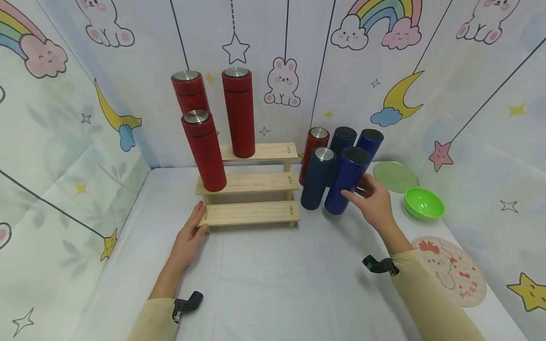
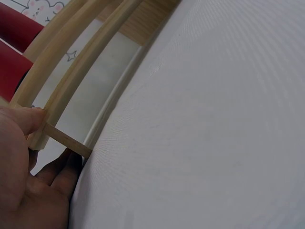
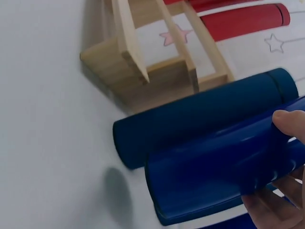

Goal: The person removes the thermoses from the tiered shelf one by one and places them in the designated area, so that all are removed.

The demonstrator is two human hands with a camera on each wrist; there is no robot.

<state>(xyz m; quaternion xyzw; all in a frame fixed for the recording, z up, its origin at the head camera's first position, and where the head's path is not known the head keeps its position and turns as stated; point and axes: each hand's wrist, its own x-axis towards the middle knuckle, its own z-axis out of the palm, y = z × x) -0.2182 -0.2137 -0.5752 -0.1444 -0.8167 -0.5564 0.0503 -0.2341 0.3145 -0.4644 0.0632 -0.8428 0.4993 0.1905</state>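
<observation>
My right hand grips a glossy blue thermos by its side, thumb and fingers around it. In the right wrist view the thermos overlaps a dark teal-blue one; whether its base touches the table I cannot tell. A three-step wooden rack stands to the left. My left hand holds the left end of its lowest step; in the left wrist view the thumb presses the wood and fingers reach beside the leg. A red thermos stands on the middle step, two more on the top one.
Beside the held thermos stand a dark blue thermos with a silver lid, a red one and two more blue ones. Farther right lie a green round mat, a green bowl and a pink printed mat.
</observation>
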